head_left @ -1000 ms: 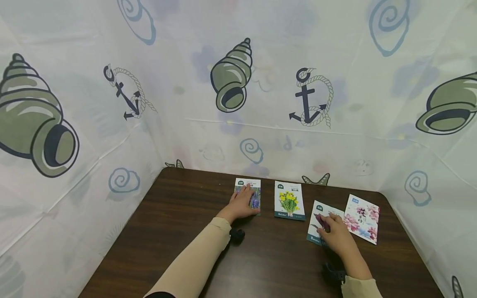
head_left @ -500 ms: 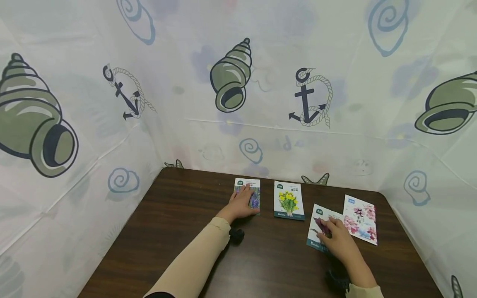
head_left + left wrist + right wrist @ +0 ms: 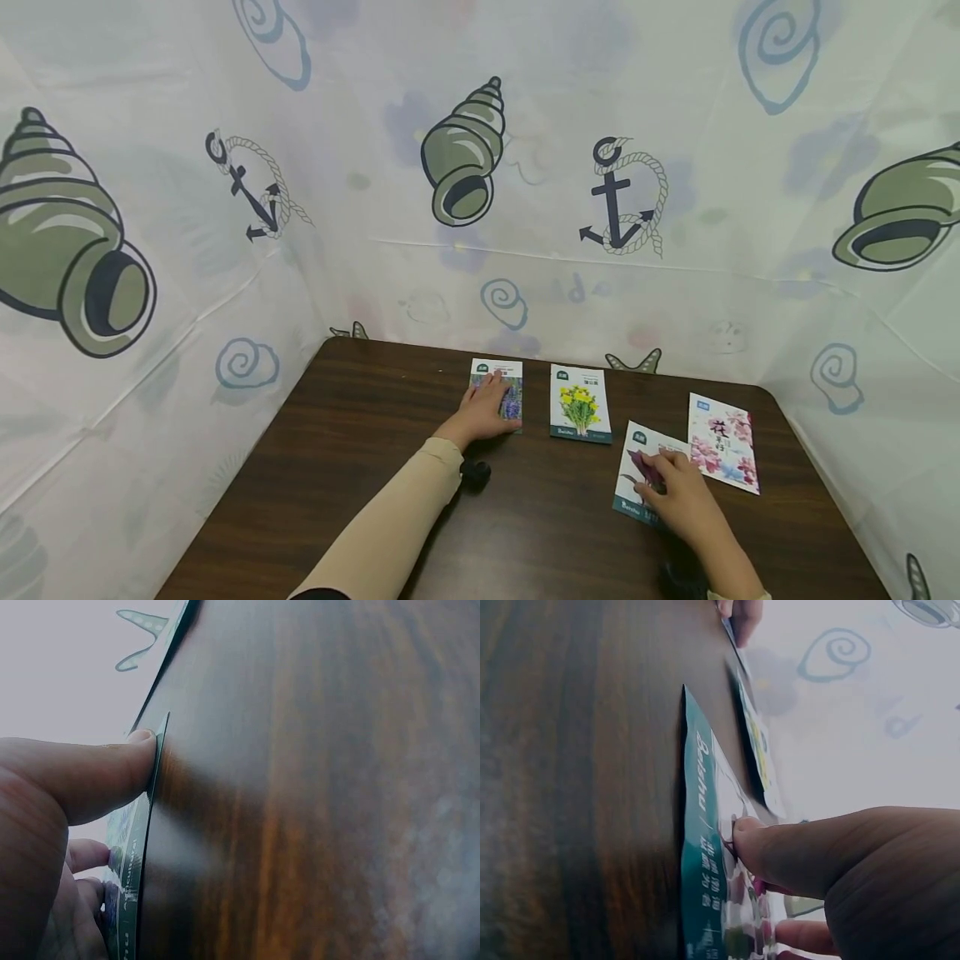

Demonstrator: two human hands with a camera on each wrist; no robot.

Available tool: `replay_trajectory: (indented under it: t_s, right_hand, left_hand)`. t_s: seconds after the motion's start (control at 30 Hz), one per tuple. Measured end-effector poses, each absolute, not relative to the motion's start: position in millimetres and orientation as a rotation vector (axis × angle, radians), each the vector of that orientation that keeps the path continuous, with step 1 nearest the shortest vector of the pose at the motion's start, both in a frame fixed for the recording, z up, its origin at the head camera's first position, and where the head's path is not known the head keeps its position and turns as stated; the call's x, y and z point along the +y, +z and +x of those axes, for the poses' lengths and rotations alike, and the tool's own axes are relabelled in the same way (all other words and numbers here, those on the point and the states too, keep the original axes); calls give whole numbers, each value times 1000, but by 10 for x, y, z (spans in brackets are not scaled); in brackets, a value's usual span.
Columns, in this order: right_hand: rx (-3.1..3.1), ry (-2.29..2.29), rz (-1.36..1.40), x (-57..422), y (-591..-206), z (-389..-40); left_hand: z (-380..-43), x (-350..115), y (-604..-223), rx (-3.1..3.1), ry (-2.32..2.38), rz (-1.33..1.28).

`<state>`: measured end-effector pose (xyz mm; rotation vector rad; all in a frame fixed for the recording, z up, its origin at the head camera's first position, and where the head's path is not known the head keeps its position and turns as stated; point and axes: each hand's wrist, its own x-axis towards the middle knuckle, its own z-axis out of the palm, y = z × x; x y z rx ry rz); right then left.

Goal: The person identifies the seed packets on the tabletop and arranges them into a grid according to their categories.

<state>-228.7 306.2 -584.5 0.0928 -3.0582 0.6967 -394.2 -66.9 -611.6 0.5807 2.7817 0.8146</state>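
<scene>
My left hand (image 3: 482, 413) lies flat with spread fingers on a seed packet with purple flowers (image 3: 513, 402), covering much of its picture. In the left wrist view, the thumb (image 3: 112, 772) rests at that packet's edge. My right hand (image 3: 678, 492) touches the top of a white packet with a dark green band and a purple vegetable picture (image 3: 628, 487), thumb and fingertips apart on its face. The right wrist view shows the thumb (image 3: 780, 847) pressing near its green band. A pink-blossom packet (image 3: 727, 446) lies just right of it, close to its upper right corner.
Between the hands, a packet with yellow flowers (image 3: 580, 408) lies flat near the back of the dark wooden table (image 3: 540, 533). A white cloth (image 3: 360, 183) printed with shells and anchors hangs behind and at both sides. Dark wrist straps sit at both sleeves.
My right hand has slid the purple-vegetable packet a little toward me. The pink-blossom packet has turned slightly, its top shifting left. My left hand stays where it was.
</scene>
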Motion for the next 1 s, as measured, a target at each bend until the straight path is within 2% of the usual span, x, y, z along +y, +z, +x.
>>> replay_trajectory:
  t_s: [1.0]
  right_hand:
    - [-3158,587,182,2722,-5655,-1969]
  left_hand:
    - [-4008,-670,-6193,2793,745,587]
